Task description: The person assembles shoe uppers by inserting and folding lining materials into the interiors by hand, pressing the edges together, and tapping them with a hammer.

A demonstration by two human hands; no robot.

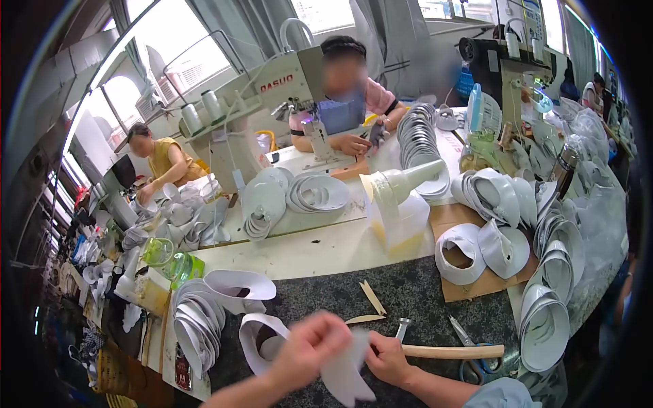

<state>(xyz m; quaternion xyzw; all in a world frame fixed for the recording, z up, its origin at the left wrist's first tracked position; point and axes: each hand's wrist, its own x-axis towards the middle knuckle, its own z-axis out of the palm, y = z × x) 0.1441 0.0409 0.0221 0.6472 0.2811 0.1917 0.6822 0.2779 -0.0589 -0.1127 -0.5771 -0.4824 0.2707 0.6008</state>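
A white shoe upper (pixel 348 370) hangs between my two hands over the dark speckled work surface. My right hand (pixel 388 360) is closed, its fingers pinching the upper's right edge. In front of the upper's left side is my left hand (pixel 314 345), blurred, with curled fingers; what they hold, if anything, does not show. Another white upper (pixel 253 343) lies just behind my left wrist. A hammer with a wooden handle (pixel 454 351) rests beside my right hand, partly hidden by it. Scissors (pixel 465 334) with blue handles lie to its right.
Stacked white uppers stand at left (pixel 194 326) and right (pixel 544 326). A glue container (pixel 398 221) with a funnel-like top stands behind the dark surface (pixel 422 292). Beige strips (pixel 371 298) lie on it. Across the table, a person (pixel 343 102) works at a sewing machine (pixel 282 85).
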